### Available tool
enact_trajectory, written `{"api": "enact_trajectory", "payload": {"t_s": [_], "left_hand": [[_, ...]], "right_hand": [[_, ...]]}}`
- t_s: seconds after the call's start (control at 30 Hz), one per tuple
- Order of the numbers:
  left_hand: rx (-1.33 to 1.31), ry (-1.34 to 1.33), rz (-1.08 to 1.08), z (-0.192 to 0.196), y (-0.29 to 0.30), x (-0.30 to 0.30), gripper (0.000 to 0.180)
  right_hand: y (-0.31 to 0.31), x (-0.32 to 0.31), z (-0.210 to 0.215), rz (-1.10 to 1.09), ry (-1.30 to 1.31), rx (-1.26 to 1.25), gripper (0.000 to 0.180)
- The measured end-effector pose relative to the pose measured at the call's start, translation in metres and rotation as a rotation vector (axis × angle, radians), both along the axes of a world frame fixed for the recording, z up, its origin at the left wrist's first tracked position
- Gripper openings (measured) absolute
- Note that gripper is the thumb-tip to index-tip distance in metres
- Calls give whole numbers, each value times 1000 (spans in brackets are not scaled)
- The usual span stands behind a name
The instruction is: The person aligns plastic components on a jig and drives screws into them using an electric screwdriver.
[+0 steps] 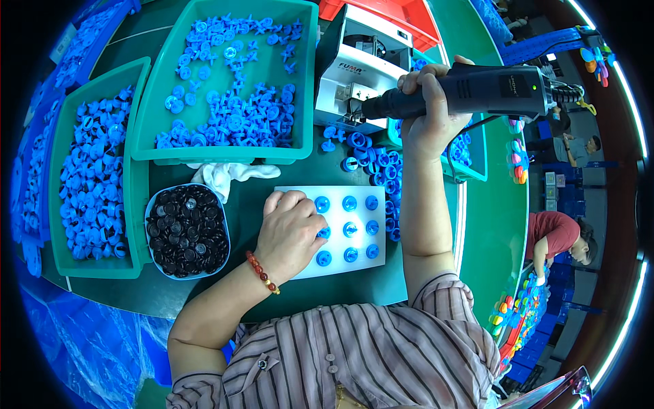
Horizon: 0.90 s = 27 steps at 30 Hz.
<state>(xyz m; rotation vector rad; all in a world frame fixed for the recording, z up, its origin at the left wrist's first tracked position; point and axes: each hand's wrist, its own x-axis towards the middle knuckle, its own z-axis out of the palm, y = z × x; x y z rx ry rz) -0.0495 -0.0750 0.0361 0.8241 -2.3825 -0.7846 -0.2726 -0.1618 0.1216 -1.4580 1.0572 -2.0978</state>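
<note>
My right hand (436, 112) is raised and wrapped round a black electric screwdriver (470, 94). Its tip points left into the front of a white screw feeder (347, 71). On the table before me lies a white board (337, 268) with several round blue plastic pieces set in rows of three, such as the middle one (350, 229). My left hand (291, 228) rests over the board's left side, fingers curled. Its thumb and fingertips close on a blue piece (324, 233) at the left of the middle row, partly hidden by the hand.
Left of the board stands a tub (151, 253) of black round parts. Green trays (221, 160) (102, 269) hold many blue parts. Loose blue rings (390, 172) lie by my right forearm. A white cloth (228, 176) lies behind. A red bin (426, 24) stands beyond; a person in red (555, 232) works at right.
</note>
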Motion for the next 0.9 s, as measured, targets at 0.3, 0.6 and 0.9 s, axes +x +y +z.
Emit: {"api": "enact_trajectory", "payload": {"t_s": [0.3, 0.6, 0.9], "left_hand": [[0, 8, -1, 1, 2, -1, 20], [-35, -10, 54, -2, -2, -1, 20], [-46, -15, 101, -2, -13, 1, 21]], "right_hand": [[5, 8, 1, -34, 97, 19, 50], [38, 7, 4, 93, -149, 80, 51], [101, 28, -19, 364, -333, 172, 58]]}}
